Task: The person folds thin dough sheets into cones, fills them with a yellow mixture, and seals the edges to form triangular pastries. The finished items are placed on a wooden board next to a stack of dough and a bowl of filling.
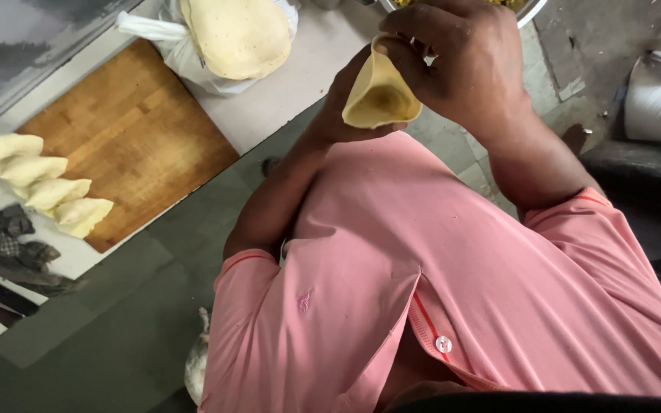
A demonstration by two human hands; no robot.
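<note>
1. Up near the top of my view, between both my hands, sits a dough cone, pale yellow, its open mouth turned toward me and a little dark filling showing inside.
2. My right hand curls over the cone's top edge, its fingertips pressed together on the folded rim, pinching the dough.
3. My left hand is mostly hidden behind the cone; it cups the pastry from the back, but I cannot tell how its fingers are set.
4. Just beyond my right hand is the rim of a metal bowl with yellowish filling in it.
5. Well off to my left, a wooden board lies on the pale counter.
6. Four finished folded pastries lie in a row at the board's left edge, touching one another.
7. A stack of flat dough sheets rests on a white plastic bag at the board's far end.
8. A dark checked cloth lies near the pastries.
</note>
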